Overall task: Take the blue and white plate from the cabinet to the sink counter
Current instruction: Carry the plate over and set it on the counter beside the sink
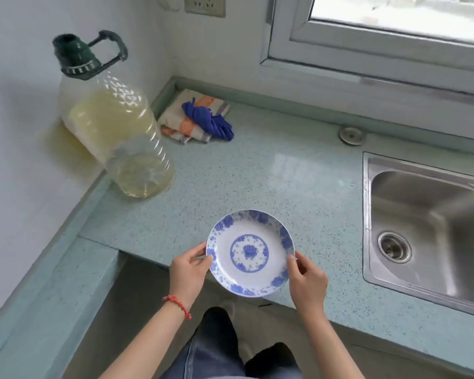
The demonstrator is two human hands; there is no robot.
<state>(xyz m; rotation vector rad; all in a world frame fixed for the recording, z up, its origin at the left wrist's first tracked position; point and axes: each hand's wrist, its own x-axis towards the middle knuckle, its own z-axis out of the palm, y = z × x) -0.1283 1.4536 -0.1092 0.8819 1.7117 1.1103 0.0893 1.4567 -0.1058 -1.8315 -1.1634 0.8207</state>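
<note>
The blue and white plate faces up, with a blue flower rim and a blue ring in its middle. It hangs over the front edge of the speckled green sink counter; whether it touches the counter I cannot tell. My left hand, with a red bracelet at the wrist, grips the plate's left rim. Its right rim is gripped by my right hand. The steel sink lies to the right of the plate.
A large clear oil jug with a green cap stands at the counter's left end by the wall. Folded cloths lie in the back corner. A round metal cap sits behind the sink. A window is above.
</note>
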